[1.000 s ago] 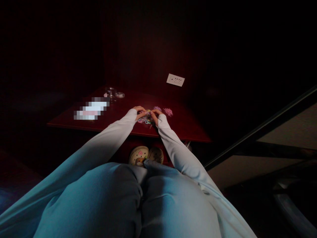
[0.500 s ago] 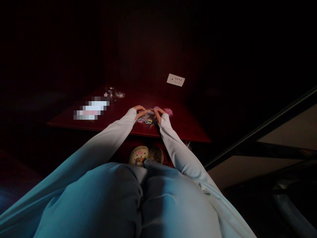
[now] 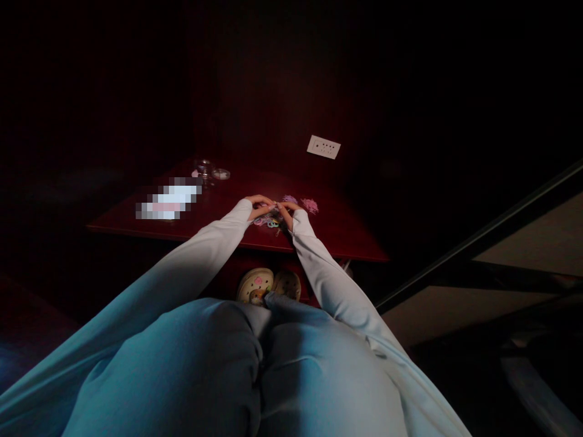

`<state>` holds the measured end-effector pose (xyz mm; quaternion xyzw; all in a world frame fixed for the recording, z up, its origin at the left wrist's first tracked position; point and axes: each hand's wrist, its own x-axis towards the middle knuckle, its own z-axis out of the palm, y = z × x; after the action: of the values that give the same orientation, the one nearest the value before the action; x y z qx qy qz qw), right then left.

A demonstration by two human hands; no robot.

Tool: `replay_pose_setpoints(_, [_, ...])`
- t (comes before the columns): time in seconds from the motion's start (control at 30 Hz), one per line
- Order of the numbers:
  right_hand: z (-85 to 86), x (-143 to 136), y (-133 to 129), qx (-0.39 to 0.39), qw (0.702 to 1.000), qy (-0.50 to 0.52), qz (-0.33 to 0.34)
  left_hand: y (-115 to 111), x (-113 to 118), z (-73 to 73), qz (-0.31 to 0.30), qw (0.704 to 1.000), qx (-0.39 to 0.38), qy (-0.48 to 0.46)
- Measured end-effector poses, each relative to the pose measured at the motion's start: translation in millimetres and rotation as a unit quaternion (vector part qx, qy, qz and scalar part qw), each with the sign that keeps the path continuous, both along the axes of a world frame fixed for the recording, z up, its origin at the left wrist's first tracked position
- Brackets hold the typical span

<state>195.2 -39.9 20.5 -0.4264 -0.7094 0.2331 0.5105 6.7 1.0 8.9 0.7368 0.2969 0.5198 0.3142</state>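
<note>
Over a tangled pile of small coloured bands (image 3: 272, 224), my left hand (image 3: 260, 203) and my right hand (image 3: 288, 212) meet at the fingertips. Both hands are closed in a pinch, and whatever lies between the fingers is too small to make out. The pile is partly hidden under the hands; pink and pale green rings show at its near edge. Just beyond my right hand lies a small purple heap (image 3: 289, 198) of bands. A pink heap (image 3: 310, 206) sits to the right of it.
On the dark red table (image 3: 218, 224), a clear jar (image 3: 204, 173) and a round lid (image 3: 221, 174) stand at the back left. A blurred-out bright object (image 3: 170, 200) lies at the left. A socket plate (image 3: 323, 147) is on the back wall. Clogs (image 3: 255, 285) show below the table edge.
My right hand has moved left from beside the purple and pink heaps to meet my left hand over the pile. The purple heap now shows more fully.
</note>
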Motion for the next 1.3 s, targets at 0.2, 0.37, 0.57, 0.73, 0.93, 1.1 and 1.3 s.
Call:
replay_pose_setpoints(0.2, [0.0, 1.0, -2.2, -0.012, 1.000, -0.015, -0.002, -0.6, -1.9, 3.4, 0.043, 0.999, -0.003, 0.012])
replay_pose_setpoints(0.37, [-1.0, 0.7, -1.0, -0.009, 1.000, -0.017, -0.022, 0.2, -1.8, 3.4, 0.058, 0.998, -0.025, 0.012])
replay_pose_setpoints(0.57, [-2.3, 0.7, 0.7, -0.019, 0.998, -0.015, -0.054, 0.3, -2.4, 2.9, 0.045, 0.998, -0.035, 0.004])
replay_pose_setpoints(0.73, [-0.5, 0.4, -2.5, -0.014, 1.000, -0.010, -0.017, -2.4, -0.6, 0.3, 0.047, 0.998, -0.044, -0.013])
replay_pose_setpoints(0.93, [1.0, -0.5, -5.4, -0.009, 1.000, 0.003, -0.016, 1.1, 2.6, -4.6, 0.066, 0.998, -0.003, -0.012])
replay_pose_setpoints(1.1, [-1.1, 0.9, -1.0, -0.015, 1.000, -0.001, -0.003, 7.9, 2.1, -8.5, 0.060, 0.998, 0.020, 0.001])
replay_pose_setpoints(1.3, [-4.3, 2.8, 3.3, -0.015, 1.000, -0.009, -0.025, 4.3, 1.4, -5.7, 0.059, 0.998, 0.015, 0.002])
